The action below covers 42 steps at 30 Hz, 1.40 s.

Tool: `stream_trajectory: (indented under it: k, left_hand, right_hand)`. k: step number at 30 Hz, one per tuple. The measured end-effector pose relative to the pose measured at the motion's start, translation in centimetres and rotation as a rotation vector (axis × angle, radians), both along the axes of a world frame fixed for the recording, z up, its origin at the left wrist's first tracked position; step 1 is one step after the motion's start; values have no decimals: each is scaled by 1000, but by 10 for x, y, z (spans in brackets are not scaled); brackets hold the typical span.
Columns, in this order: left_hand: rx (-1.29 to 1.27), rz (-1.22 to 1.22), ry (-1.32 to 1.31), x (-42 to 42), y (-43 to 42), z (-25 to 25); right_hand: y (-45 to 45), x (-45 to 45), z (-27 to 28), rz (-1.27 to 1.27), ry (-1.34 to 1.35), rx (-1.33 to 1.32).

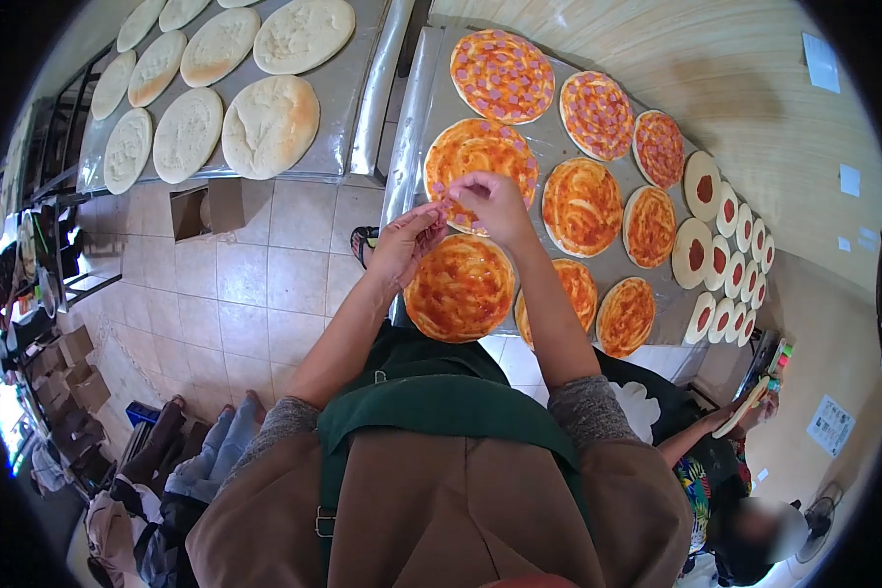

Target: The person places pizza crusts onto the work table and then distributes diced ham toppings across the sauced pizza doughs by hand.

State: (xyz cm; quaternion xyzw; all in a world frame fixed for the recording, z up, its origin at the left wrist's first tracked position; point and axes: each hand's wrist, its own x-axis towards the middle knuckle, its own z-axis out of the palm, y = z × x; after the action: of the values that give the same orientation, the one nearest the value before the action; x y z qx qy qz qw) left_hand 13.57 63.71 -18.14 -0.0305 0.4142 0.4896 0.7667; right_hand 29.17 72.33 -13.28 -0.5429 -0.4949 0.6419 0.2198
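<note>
My left hand (412, 240) is closed around small pink diced pieces (439, 218), held over the lower left edge of a sauced pizza base (480, 157). Close beside it, my right hand (488, 204) has its fingers pinched together over the same base; what they hold, if anything, is hidden. A few pink pieces lie on that base near my fingers. Below my hands sits another base (459, 287), covered in red sauce only. Above them, a base (502, 75) is topped all over with pink pieces.
More sauced bases (582, 207) and rounds with a red sauce spot (694, 253) cover the table (416, 98). Plain baked breads (188, 135) lie on a second table at upper left. A co-worker (720, 441) at lower right holds a round base (742, 408).
</note>
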Motion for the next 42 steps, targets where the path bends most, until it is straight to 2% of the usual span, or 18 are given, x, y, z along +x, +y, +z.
stream_trajectory:
  k: [3,6,9,12,15,18,24,27,30,33,36,39,42]
  left_hand:
    - [-5,4,9,-2,-1,-3]
    - [-19,23,16,-6,-1,-6]
    - [-38,36,23,-9,0,-4]
    - [-38,57,20,-12,3,-4]
    - [-18,72,29,-15,7,-8]
    - [16,73,50,-14,11,-6]
    - [55,65,68,-16,17,-8]
    - [35,71,86,-15,21,-2]
    - [48,60,73,-16,26,2]
    - [51,68,34,-16,30,1]
    - [47,80,1,-16,34,-1]
    - [52,94,7,-15,37,-2]
    - [42,99,25,-14,40,-7]
  right_hand:
    - [25,-3,-35,123,-242,374]
    - [43,-17,-59,290,-415,531]
    - [49,-29,-57,305,-615,692]
    - [46,-29,-52,229,-572,710]
    - [26,-31,-13,149,-259,257]
    - [9,-25,-32,278,-169,238]
    - [22,-24,-38,125,-108,188]
    - [52,-21,-60,96,-129,320]
    - [63,-30,-62,100,-469,522]
    - [66,-37,-58,136,-713,567]
    - [61,-35,-50,55,-688,661]
    - [41,-31,-26,23,-407,525]
    - [20,-28,-10,167,-299,371]
